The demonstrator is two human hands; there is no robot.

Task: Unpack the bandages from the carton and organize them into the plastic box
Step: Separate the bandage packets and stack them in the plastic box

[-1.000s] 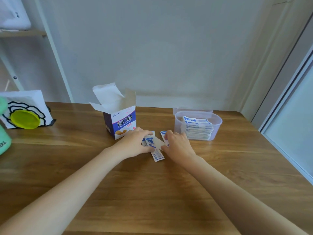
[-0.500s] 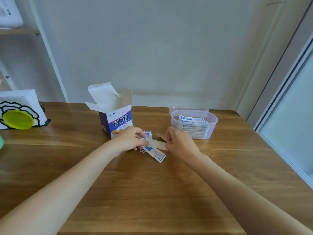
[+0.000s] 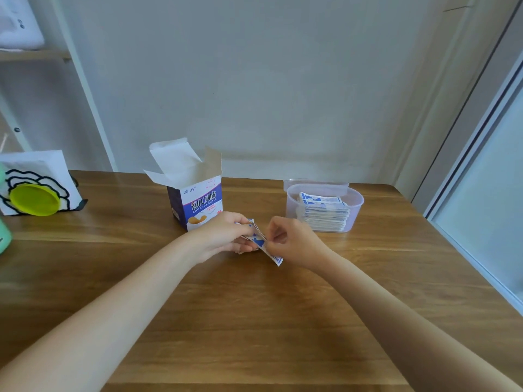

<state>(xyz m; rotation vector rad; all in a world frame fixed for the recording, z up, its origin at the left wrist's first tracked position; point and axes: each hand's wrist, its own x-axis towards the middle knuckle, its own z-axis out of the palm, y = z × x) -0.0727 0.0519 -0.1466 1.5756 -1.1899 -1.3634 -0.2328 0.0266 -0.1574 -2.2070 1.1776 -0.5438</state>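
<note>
- Both hands meet just in front of the carton [image 3: 195, 205], low over the worktop [image 3: 254, 321].
- Left hand [image 3: 223, 236]: fingers curled round a small bunch of bandages [image 3: 259, 241]; the bunch is mostly hidden, so no count.
- Right hand [image 3: 294, 240]: thumb and forefinger pinch the same bunch from the other side; one wrapper's end sticks out below the pinch, toward the camera.
- Carton stands upright with its top flaps open; what is left inside cannot be seen.
- Plastic box [image 3: 355, 206] sits to the right of the carton, well apart, lid off, already holding a neat flat stack of bandages.
- Handling judgement: the wrappers look like thin paper strips, so very light, floppy and probably slick against each other. A loose bunch would likely fan out or shed strips.
- Best hold: pinch across the flat faces near mid-length with edges squared up, not by one end.
- Crush risk looks low, creasing is the more likely damage; light pressure should do.
- For the box: lay the bunch flat on the stack, long side parallel to the strips already there.
</note>
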